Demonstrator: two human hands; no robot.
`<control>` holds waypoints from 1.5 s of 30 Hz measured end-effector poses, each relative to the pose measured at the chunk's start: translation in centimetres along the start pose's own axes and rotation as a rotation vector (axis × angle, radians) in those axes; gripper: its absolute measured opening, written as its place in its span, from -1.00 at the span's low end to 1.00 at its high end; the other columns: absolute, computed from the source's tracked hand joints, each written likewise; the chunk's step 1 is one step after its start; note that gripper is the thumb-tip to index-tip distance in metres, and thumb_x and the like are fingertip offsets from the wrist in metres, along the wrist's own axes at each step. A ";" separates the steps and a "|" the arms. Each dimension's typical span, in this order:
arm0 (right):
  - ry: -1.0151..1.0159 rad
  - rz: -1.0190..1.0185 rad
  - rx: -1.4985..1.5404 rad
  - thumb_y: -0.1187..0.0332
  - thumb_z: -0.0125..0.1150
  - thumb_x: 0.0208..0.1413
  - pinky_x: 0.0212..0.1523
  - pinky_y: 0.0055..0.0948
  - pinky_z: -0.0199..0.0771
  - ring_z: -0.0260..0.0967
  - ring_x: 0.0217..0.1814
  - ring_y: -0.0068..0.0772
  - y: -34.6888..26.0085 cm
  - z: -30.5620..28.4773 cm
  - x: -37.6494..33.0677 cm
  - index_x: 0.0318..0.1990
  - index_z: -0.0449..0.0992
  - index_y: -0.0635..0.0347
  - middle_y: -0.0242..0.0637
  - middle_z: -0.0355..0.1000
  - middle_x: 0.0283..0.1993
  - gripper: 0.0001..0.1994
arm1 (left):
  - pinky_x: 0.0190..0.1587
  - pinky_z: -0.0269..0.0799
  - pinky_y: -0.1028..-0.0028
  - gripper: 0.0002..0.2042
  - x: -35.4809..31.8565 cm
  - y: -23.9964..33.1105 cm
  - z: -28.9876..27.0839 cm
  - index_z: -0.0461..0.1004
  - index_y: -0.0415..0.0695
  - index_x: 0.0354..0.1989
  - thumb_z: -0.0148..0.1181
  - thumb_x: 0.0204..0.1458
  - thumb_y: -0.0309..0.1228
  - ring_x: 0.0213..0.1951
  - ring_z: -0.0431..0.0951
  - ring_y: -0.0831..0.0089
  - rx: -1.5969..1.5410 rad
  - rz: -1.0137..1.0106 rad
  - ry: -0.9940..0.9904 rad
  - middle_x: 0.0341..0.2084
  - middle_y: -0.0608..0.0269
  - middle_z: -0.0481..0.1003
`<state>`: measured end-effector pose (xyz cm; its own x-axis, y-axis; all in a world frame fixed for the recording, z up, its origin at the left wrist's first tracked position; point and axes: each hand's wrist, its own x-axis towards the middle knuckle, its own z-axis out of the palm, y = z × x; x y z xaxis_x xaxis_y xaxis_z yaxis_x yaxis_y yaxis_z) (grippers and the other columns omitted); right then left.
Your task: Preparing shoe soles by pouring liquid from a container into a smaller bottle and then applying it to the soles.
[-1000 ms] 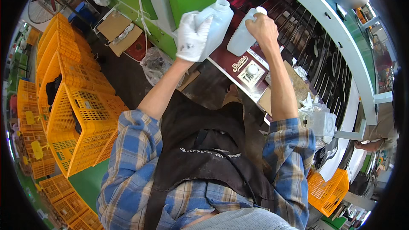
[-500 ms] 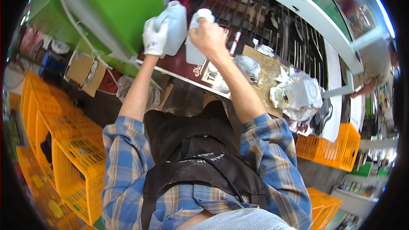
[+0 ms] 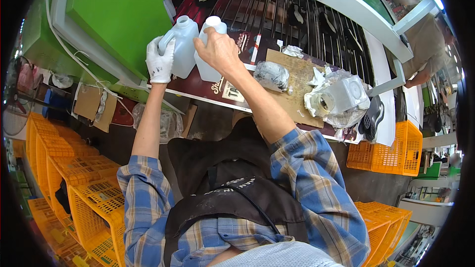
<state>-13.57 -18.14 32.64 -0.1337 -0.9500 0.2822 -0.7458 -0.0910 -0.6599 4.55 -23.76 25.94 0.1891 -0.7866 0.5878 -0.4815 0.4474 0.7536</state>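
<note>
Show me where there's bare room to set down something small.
Brown board shows bare between the grey bundle and crumpled tissue. A narrow maroon strip is bare between the left jug, right jug and the table's front edge. Crowded: right side, with the clear container and dark shoe.

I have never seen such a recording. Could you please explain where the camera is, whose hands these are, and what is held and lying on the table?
This is no robot: these are a person's own two hands. The camera sits on the person's head and looks down; its wide lens bends straight edges. The white-gloved left hand grips an open-mouthed jug by its handle. The bare right hand holds a white-topped bottle beside it. On the dark red tabletop, farther right, are a brown board and a clear container tipped on its side.
</note>
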 end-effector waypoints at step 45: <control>-0.032 -0.353 -0.475 -0.16 0.23 -0.09 -0.51 -0.15 0.51 0.52 -0.52 -0.04 3.7 -1.8 7.3 -0.37 0.50 0.30 -0.04 0.49 -0.58 -0.44 | -0.24 0.46 0.13 -0.66 -3.2 9.4 4.4 0.49 -0.16 -0.50 0.20 0.00 -0.09 -0.32 0.55 0.00 0.648 0.292 -0.303 -0.38 0.01 0.48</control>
<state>-18.49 -24.82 33.54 0.1900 -0.8956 0.4023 -0.9530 -0.2667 -0.1437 -4.33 -18.94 29.85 -0.2201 -0.7991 0.5595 -0.8985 0.3894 0.2027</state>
